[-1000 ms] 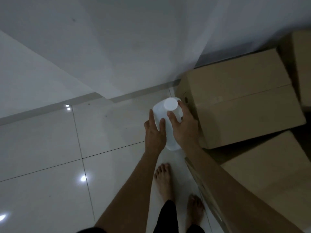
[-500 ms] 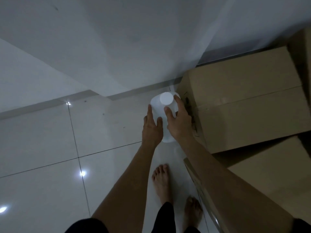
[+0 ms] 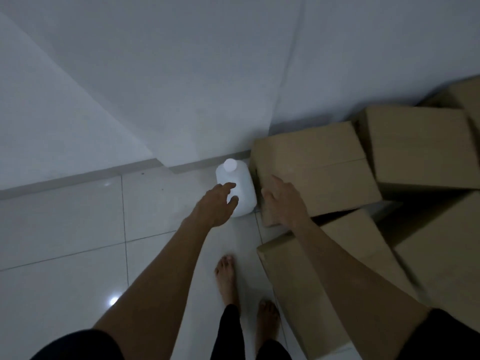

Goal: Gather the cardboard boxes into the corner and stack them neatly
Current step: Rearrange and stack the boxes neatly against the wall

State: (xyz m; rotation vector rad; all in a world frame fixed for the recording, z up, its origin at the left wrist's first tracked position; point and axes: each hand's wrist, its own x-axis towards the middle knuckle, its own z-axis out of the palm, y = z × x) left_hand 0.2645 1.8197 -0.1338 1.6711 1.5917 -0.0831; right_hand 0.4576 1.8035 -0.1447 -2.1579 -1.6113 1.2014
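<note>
Several cardboard boxes lay crowded along the wall near the corner, not yet in a neat stack. The nearest cardboard box (image 3: 311,175) sat on the tiled floor (image 3: 65,229), its long axis running rightward along the wall and away from the grip. The right hand (image 3: 283,201) rested on that box's near left end, fingers spread and loosely curled, apparently touching the cardboard without closing round anything. A second box (image 3: 418,146) sat just beyond and to the right of it, and a third box (image 3: 319,281) lay under the right forearm. Just left of the right hand, touching or almost touching the first box's end, stood a white plastic jug (image 3: 240,188), upright. The left hand (image 3: 217,203) hovered open at the jug's near side, holding nothing. The right hand was plainly the nearer to the boxes.
</note>
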